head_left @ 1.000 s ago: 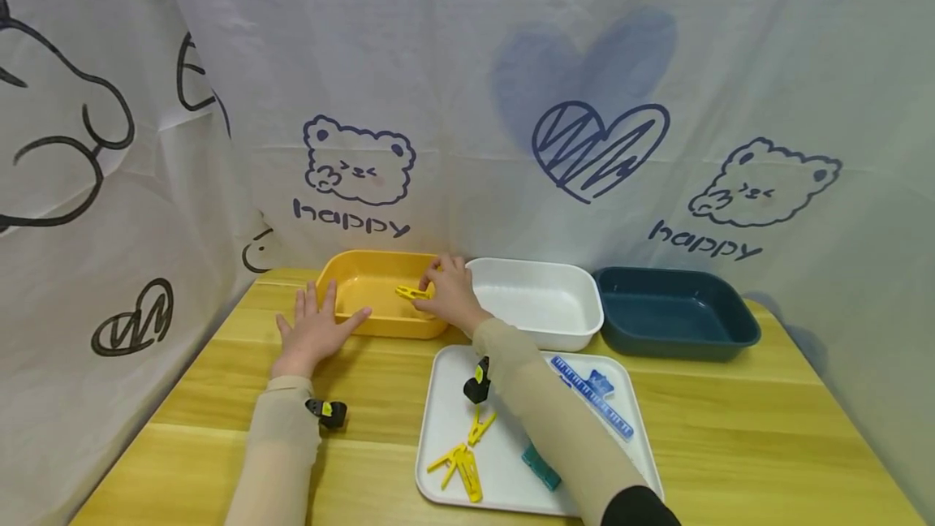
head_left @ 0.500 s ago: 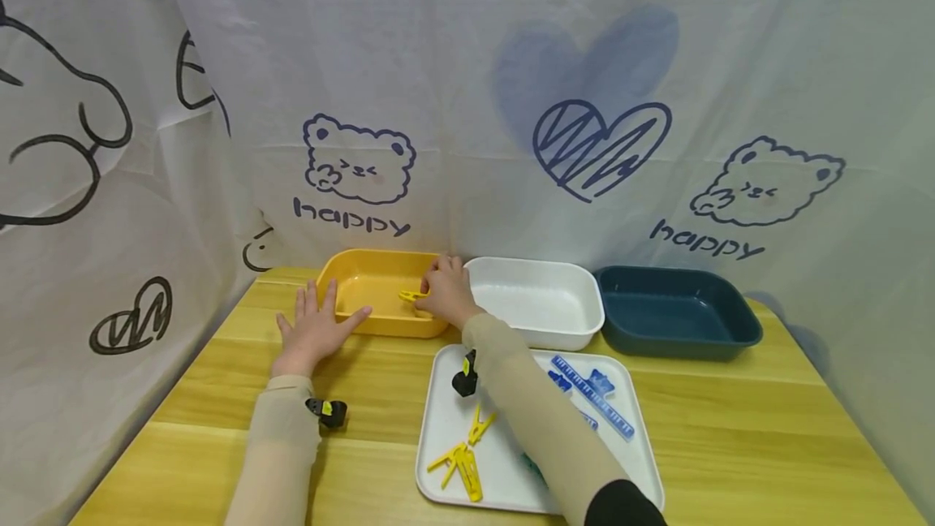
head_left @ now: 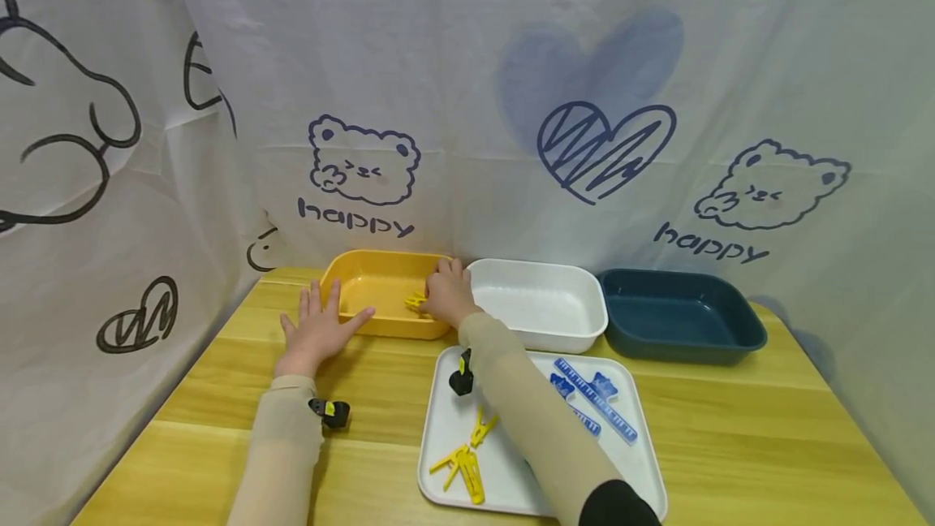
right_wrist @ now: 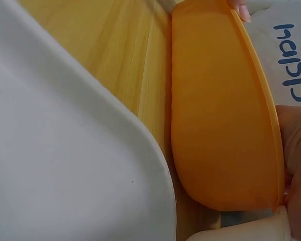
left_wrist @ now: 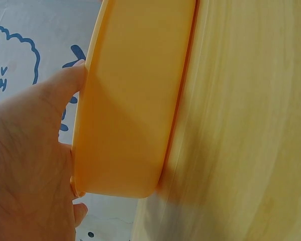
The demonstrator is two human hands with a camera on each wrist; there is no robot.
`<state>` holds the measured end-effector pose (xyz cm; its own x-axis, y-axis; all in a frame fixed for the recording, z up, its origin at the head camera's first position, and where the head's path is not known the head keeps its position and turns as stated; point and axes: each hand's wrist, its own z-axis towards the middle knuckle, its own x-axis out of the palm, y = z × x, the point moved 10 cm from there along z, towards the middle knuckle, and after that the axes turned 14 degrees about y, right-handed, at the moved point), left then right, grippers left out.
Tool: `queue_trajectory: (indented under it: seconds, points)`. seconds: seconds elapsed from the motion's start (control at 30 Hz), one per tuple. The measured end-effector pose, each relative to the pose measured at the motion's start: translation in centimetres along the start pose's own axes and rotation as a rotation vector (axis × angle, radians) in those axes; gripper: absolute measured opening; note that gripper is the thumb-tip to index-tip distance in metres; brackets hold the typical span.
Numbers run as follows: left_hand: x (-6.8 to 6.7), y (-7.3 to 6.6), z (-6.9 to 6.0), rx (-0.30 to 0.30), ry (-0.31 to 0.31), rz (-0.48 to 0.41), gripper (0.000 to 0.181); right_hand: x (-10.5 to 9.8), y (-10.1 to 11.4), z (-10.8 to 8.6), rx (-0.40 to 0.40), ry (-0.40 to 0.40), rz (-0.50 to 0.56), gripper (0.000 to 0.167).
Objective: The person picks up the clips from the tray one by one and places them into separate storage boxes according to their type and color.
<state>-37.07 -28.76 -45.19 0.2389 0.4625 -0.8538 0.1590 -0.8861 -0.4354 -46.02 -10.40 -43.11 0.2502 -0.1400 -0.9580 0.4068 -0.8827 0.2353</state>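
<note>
The left hand (head_left: 316, 337), fingers spread, rests on the left front rim of the yellow box (head_left: 394, 327). In the left wrist view, its fingers (left_wrist: 72, 80) touch the rim of the same box (left_wrist: 132, 110). Over the right part of that box, the right hand (head_left: 448, 292) pinches a yellow clip (head_left: 415, 302); its fingertips are partly hidden. The right wrist view shows the right hand (right_wrist: 297, 145) at the box's (right_wrist: 223, 110) rim, with the clip out of sight. More yellow clips (head_left: 472, 477) lie on the white tray (head_left: 438, 396).
A white box (head_left: 544, 339) and a dark blue box (head_left: 682, 347) stand right of the yellow one. Blue ruler-like strips (head_left: 595, 400) and blue bear-shaped pieces (head_left: 603, 385) lie on the tray, partly under the right forearm. A printed cloth (head_left: 467, 209) hangs behind the table.
The right hand has shifted slightly right and down with the yellow clip, and the forearm has moved left, uncovering more blue pieces. The green piece on the tray is now hidden. The left hand stays in place.
</note>
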Motion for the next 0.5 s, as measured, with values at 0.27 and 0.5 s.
queue_trajectory:
  seconds: [0.27,0.5]
  points:
    - [0.0,-0.17,-0.2,-0.001,0.005,-0.003,0.103,0.08,0.23,-0.01,0.009,0.019,-0.059,0.028]
    - [-0.01,-0.11,-0.11,-0.001,0.002,-0.003,0.103,0.31,0.27,0.19,0.017,0.038,-0.11,0.028]
